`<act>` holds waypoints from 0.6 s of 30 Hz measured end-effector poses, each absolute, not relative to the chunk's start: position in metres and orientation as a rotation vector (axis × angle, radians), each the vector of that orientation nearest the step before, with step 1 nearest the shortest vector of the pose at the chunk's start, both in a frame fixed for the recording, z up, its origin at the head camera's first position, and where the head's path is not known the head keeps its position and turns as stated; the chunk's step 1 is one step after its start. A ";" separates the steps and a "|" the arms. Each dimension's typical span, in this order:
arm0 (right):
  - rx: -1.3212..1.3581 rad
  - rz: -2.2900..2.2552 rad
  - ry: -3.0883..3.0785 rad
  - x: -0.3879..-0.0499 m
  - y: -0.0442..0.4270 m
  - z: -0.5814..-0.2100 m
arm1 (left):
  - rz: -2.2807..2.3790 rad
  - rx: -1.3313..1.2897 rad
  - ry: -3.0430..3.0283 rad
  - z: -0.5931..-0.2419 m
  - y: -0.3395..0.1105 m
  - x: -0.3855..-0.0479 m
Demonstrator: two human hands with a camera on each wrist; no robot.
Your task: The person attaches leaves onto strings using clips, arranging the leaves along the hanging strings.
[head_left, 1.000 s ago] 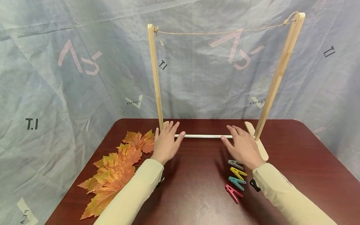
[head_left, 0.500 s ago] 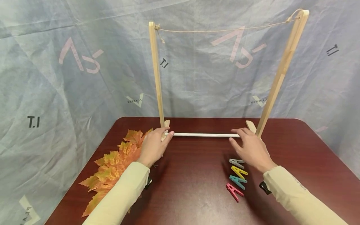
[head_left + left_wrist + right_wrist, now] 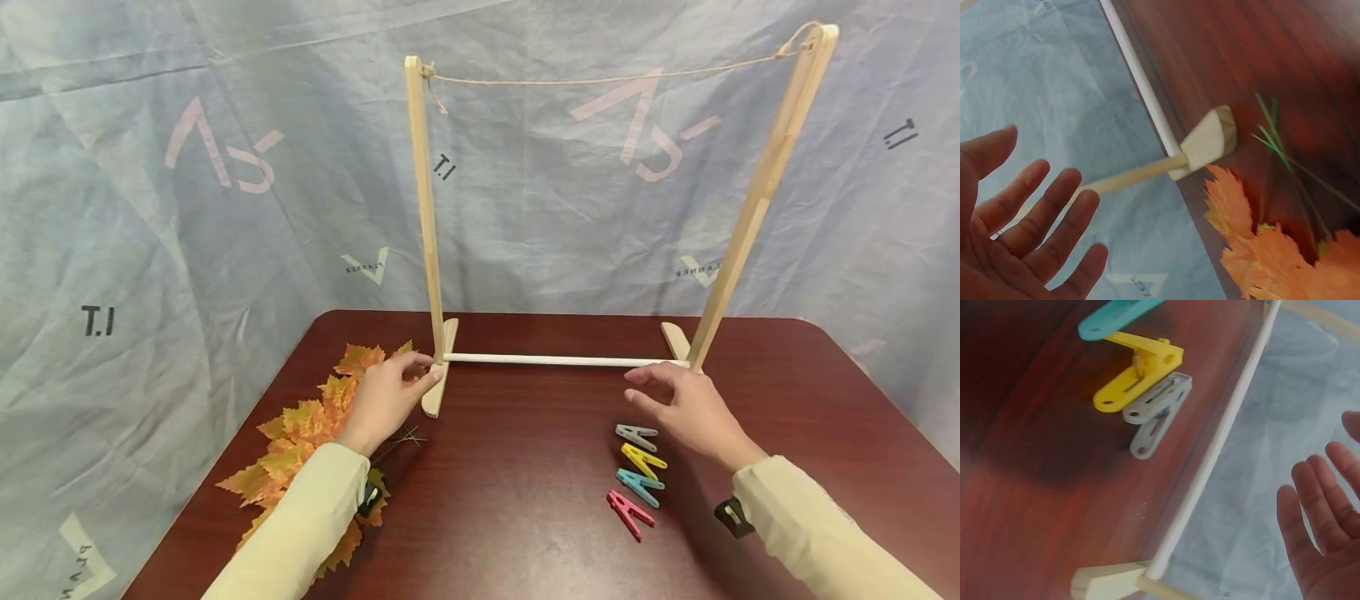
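- My left hand (image 3: 386,396), left of centre: fingers loosely spread, near the wooden stand (image 3: 738,242) at its left foot.
- My right hand (image 3: 690,408), right of centre: fingers parted, by the right post (touching or not, I can't tell).
- Stand, centre to upper right: pale posts, white rod (image 3: 555,361) low between, twine (image 3: 570,82) across the tops.
- Leaves (image 3: 292,429), lower left on the dark red tabletop (image 3: 517,500): orange, jagged, overlapping.
- Clips, lower right of centre, in a column: grey clip (image 3: 628,432), yellow clip (image 3: 636,455), teal clip (image 3: 628,478), pink clip (image 3: 622,505).
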State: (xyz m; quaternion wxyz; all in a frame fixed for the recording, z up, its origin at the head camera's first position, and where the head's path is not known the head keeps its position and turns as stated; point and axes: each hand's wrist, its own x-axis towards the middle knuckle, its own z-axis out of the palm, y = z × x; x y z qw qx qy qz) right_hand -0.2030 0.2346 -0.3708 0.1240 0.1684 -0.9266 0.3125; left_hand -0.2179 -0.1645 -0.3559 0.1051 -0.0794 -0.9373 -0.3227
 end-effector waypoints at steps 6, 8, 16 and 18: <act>0.501 1.079 -2.730 -0.198 0.237 -0.381 | -0.926 -0.206 -2.813 -0.365 -0.178 -0.215; 0.501 1.106 -2.734 -0.195 0.237 -0.385 | -0.918 -0.194 -2.833 -0.368 -0.183 -0.215; 0.517 1.156 -2.735 -0.186 0.237 -0.396 | -0.932 -0.139 -2.931 -0.384 -0.199 -0.211; 0.517 1.181 -2.752 -0.184 0.238 -0.398 | -0.927 -0.144 -2.949 -0.388 -0.202 -0.210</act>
